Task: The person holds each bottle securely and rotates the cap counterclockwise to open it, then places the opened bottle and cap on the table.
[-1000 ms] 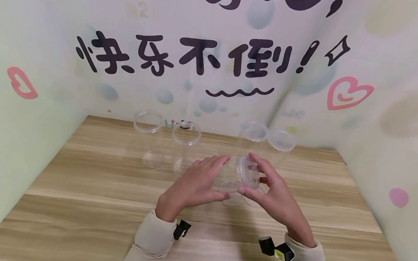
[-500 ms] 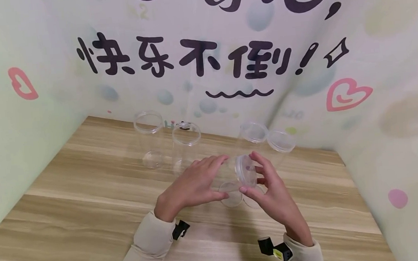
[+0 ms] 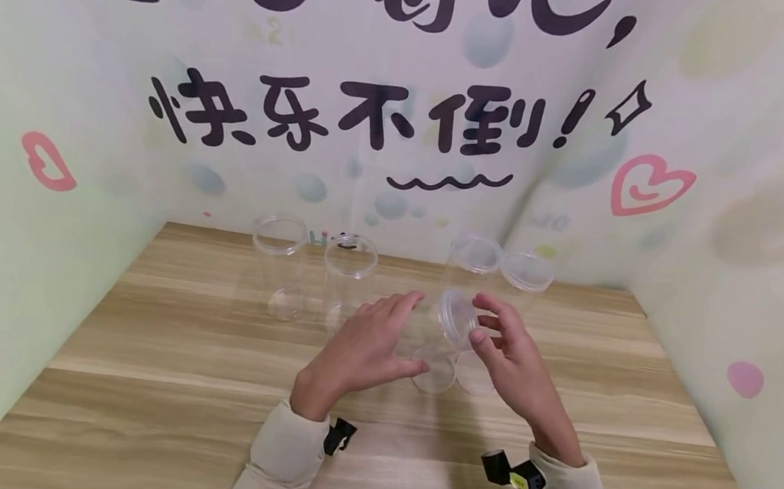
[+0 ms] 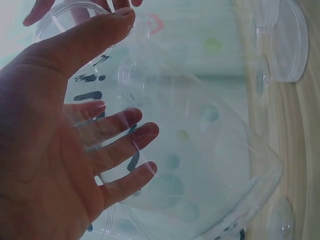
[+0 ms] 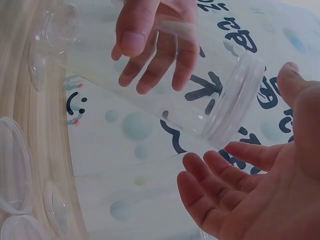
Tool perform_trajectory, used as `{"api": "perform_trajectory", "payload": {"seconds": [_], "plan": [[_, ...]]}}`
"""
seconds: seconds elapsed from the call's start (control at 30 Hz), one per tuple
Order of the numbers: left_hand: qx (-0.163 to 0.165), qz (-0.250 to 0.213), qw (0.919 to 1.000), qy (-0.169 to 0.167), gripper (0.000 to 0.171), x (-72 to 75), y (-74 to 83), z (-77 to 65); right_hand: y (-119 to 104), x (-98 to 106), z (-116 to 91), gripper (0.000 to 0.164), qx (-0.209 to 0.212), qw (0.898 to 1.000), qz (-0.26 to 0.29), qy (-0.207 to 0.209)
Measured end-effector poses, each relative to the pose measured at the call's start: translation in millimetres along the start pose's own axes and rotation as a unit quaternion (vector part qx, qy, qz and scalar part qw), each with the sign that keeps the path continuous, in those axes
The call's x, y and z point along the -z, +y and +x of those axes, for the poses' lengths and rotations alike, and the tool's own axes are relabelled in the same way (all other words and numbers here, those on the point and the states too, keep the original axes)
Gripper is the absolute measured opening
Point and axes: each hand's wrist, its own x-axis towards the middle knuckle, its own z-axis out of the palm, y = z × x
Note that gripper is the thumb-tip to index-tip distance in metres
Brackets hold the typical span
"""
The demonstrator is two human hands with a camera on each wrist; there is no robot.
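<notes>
My left hand (image 3: 362,347) grips a clear plastic jar (image 4: 200,130) round its body, thumb on one side and fingers on the other. The jar is held tilted above the table, its capped end toward the right hand. A clear lid (image 3: 456,320) sits on that end. Close to the lid is my right hand (image 3: 520,353), its fingers loosely bent and thumb apart from the lid. In the right wrist view its fingertips (image 5: 192,161) lie just below the lid's rim; whether one touches is unclear. Below the held jar, two round lids (image 3: 434,373) lie on the table.
At the back left stand two upright clear jars (image 3: 281,235), apparently uncovered. Two more jars at the back right have cloudier tops (image 3: 528,272), apparently lids. The wood-grain table (image 3: 134,387) meets a printed backdrop (image 3: 331,172) behind and at the sides.
My right hand has loosened from the lid; its thumb has come away toward the right. The left hand keeps its grip on the jar, which is slightly more turned.
</notes>
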Motion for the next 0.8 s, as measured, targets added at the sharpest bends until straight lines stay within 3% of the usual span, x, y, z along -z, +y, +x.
{"api": "perform_trajectory", "payload": {"seconds": [0.4,0.8], "plan": [[0.006,0.003,0.9998,-0.017,0.089,-0.4,4.6,0.8,-8.2,-5.5,-1.2,0.073,-0.044,0.997,-0.055,-0.001],[0.008,-0.024,0.9995,-0.02,0.09,-1.3,5.4,0.0,-10.3,-3.8,-1.2,0.076,-0.051,0.998,-0.036,0.003]]}}
